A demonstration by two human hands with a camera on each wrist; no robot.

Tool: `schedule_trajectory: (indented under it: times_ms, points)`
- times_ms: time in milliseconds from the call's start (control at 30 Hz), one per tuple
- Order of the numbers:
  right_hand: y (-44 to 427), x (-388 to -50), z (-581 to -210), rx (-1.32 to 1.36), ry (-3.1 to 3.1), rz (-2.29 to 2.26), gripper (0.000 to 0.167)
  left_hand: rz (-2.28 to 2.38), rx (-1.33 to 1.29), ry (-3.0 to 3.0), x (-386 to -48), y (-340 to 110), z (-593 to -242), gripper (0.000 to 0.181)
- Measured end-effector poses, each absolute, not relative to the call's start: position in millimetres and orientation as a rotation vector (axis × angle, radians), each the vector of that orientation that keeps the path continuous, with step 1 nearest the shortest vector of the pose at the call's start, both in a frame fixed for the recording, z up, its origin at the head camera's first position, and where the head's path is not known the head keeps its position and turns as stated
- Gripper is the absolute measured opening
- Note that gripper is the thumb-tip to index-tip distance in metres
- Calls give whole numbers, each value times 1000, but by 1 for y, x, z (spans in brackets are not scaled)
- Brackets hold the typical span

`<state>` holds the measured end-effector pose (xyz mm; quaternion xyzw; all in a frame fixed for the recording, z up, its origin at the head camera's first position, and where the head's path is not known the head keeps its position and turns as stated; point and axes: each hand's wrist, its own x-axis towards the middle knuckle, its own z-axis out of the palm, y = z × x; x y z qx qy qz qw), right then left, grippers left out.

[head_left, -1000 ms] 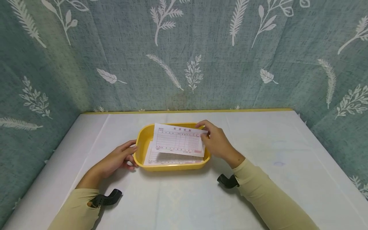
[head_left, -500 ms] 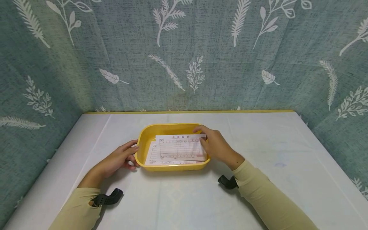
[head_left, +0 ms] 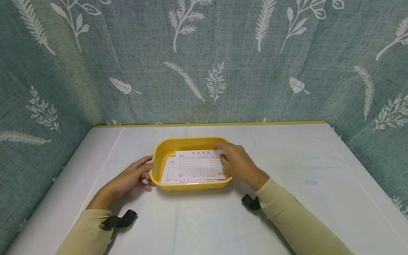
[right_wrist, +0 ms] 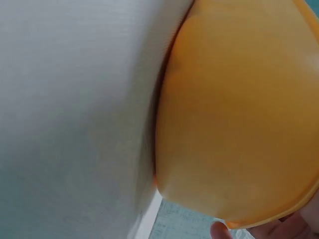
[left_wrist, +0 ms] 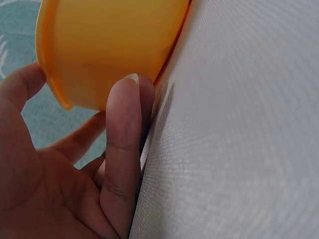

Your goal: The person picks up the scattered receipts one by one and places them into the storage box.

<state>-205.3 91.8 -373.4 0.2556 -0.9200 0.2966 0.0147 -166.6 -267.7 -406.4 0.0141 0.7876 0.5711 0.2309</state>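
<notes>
A yellow plastic basin (head_left: 191,186) sits on the white-covered table, with printed receipt slips inside. The upper receipt slip (head_left: 199,164) overlaps a lower slip (head_left: 169,173) that shows at its left and front edges. My right hand (head_left: 240,163) reaches over the basin's right end and holds the upper slip by its right side; the fingertips are partly hidden and slightly blurred. With my left hand (head_left: 132,175) I hold the basin's left end. The left wrist view shows a digit on the rim and fingers beside the basin wall (left_wrist: 109,50).
White cloth (head_left: 302,159) covers the table around the basin. Along its far edge runs a yellow strip (head_left: 271,123). Green leaf-patterned fabric (head_left: 143,63) stands behind and at both sides. Each wrist carries a black mount (head_left: 122,219).
Over the last second, the raised upper slip has come down into the basin and shifted slightly right, together with my right hand. My left hand and the basin have stayed in place.
</notes>
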Motion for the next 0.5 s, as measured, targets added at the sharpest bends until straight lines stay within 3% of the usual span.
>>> schedule_trajectory:
  times_ms: [500]
  points:
    - [89,-202,-375,766,-2825,884,25,1544,25,2184,-167,-266,-404,69]
